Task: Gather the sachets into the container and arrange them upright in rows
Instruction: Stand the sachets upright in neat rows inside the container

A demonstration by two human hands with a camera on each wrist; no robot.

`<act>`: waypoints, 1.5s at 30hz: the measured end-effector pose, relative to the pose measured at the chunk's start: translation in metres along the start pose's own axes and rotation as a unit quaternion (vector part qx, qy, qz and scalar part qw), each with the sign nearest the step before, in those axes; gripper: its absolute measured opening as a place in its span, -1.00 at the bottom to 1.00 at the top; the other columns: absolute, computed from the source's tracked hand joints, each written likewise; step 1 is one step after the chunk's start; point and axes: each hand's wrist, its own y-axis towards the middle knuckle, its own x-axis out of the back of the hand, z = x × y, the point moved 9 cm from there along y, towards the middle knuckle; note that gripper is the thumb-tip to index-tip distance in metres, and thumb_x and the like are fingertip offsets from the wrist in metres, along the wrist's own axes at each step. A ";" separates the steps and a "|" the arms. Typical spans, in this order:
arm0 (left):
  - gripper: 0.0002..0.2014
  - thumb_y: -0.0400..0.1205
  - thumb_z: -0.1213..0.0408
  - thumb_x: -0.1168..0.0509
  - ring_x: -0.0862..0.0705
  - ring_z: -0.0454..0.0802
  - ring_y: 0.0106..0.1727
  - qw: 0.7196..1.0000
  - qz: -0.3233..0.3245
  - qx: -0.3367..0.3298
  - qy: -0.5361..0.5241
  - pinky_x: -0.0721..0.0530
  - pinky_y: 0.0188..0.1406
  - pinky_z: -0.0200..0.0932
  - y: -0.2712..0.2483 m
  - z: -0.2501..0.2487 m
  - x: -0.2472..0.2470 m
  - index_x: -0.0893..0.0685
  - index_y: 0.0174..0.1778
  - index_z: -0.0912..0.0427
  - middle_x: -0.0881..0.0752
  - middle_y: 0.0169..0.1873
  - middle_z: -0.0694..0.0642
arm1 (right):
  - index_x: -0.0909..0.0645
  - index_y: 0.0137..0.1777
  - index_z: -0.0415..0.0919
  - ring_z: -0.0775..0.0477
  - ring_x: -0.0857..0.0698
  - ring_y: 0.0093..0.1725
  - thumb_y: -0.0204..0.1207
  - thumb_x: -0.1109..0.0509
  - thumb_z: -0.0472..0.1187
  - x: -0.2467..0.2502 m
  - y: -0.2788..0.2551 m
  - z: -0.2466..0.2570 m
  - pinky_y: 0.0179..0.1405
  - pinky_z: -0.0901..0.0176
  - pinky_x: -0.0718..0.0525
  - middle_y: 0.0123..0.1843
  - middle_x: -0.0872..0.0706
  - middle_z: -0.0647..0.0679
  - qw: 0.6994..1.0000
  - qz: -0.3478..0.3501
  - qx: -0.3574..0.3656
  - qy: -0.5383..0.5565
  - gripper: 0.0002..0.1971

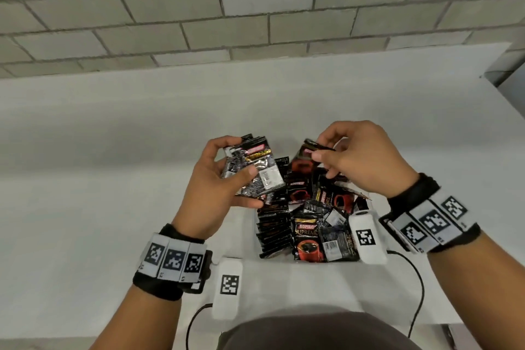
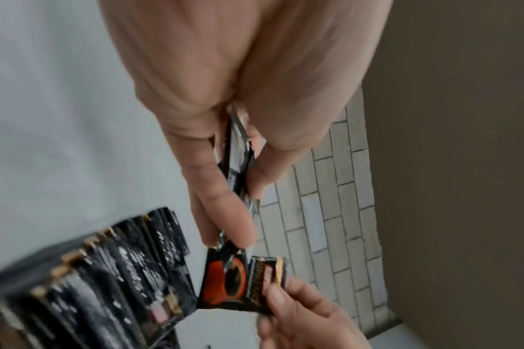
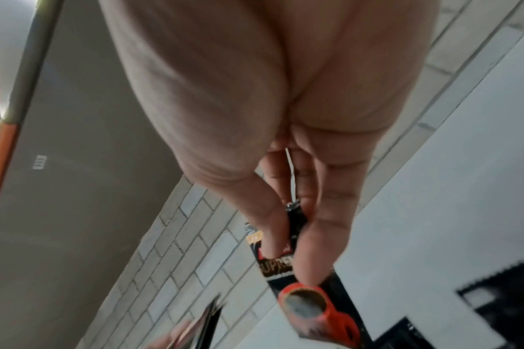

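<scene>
My left hand grips a stack of black and silver coffee sachets above the table, thumb on top; the left wrist view shows the stack edge-on between thumb and fingers. My right hand pinches a black sachet with a red cup by its top edge, just right of the stack; the same sachet hangs from my fingers in the right wrist view. Below both hands the container is mostly hidden by sachets: a row of upright ones on its left, loose ones heaped on its right.
The container sits on a white table against a grey brick wall. White tagged wrist cameras and their black cables hang near the table's front edge.
</scene>
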 end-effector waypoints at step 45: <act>-0.45 0.54 0.34 -0.48 -0.85 0.30 -0.02 0.995 0.083 0.043 -0.042 -0.83 -0.40 0.06 0.001 0.006 -0.029 -0.50 0.45 0.07 -0.79 0.19 0.29 | -0.58 0.32 0.15 0.07 -0.75 -0.31 0.23 -0.78 0.01 -0.037 -0.007 0.031 -0.22 0.15 -0.74 -0.18 -0.77 0.01 0.992 0.097 0.068 0.037 -0.34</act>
